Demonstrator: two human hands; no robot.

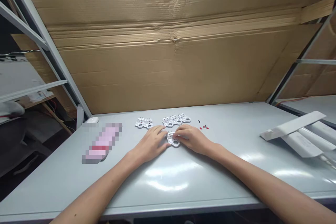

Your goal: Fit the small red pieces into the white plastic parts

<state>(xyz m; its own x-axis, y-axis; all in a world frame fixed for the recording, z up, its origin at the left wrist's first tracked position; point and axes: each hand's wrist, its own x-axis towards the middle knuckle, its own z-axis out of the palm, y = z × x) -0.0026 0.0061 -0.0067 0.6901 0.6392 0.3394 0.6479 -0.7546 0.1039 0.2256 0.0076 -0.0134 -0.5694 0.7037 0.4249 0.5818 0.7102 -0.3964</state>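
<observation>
A small white plastic part with a round ring at one end [173,140] lies on the table between my hands. My left hand [151,144] holds its left edge, the thumb low and the fingers above. From the other side, the closed fingertips of my right hand [193,138] press on the part's upper face; anything tiny between them is hidden. Just beyond are three similar white parts in a row [176,120], with a pair of the same kind [144,123] farther left. Several tiny red and black pieces [204,127] lie scattered right of my right hand.
A pink, pixelated object [105,142] lies at the left, with a small white rounded object [92,120] behind it. Long white pieces [296,133] are stacked at the right. A cardboard wall [173,77] closes off the table's back, between metal frame posts [52,52].
</observation>
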